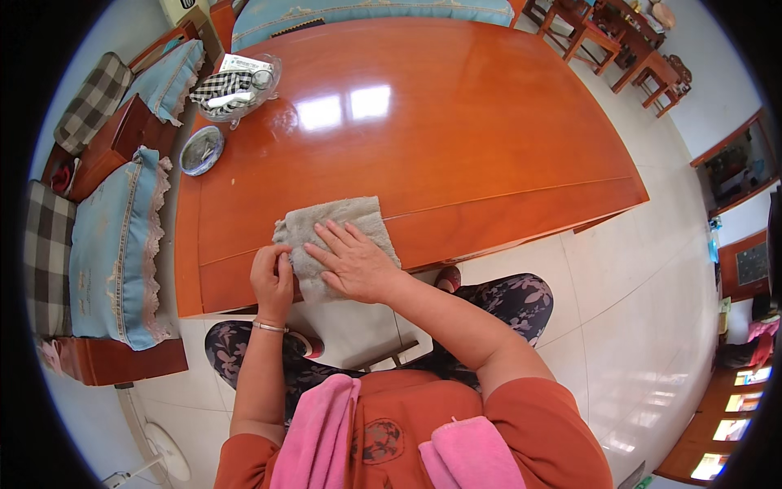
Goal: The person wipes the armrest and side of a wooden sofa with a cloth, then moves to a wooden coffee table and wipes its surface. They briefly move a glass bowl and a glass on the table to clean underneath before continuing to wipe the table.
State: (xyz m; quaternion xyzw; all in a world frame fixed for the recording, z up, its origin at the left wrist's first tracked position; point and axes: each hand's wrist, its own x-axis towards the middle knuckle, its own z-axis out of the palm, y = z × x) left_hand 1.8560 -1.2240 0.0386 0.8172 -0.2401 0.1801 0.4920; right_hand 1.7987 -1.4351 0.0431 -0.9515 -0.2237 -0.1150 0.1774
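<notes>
A folded grey-beige terry cloth (308,223) lies on the near edge of a polished reddish-brown wooden table (440,140), and its lower part hangs over the edge. My right hand (360,266) rests flat on the cloth, palm down with the fingers spread. At the cloth's left edge, my left hand (272,284) has its fingers curled, with thumb and forefinger pinching the fabric. A bracelet circles the left wrist.
At the table's far left stand a blue-and-white ashtray (202,150) and a glass dish (269,91) holding checked fabric and a small box. A wooden sofa with blue cushions (110,257) runs along the left. Wooden chairs (586,36) stand at the upper right.
</notes>
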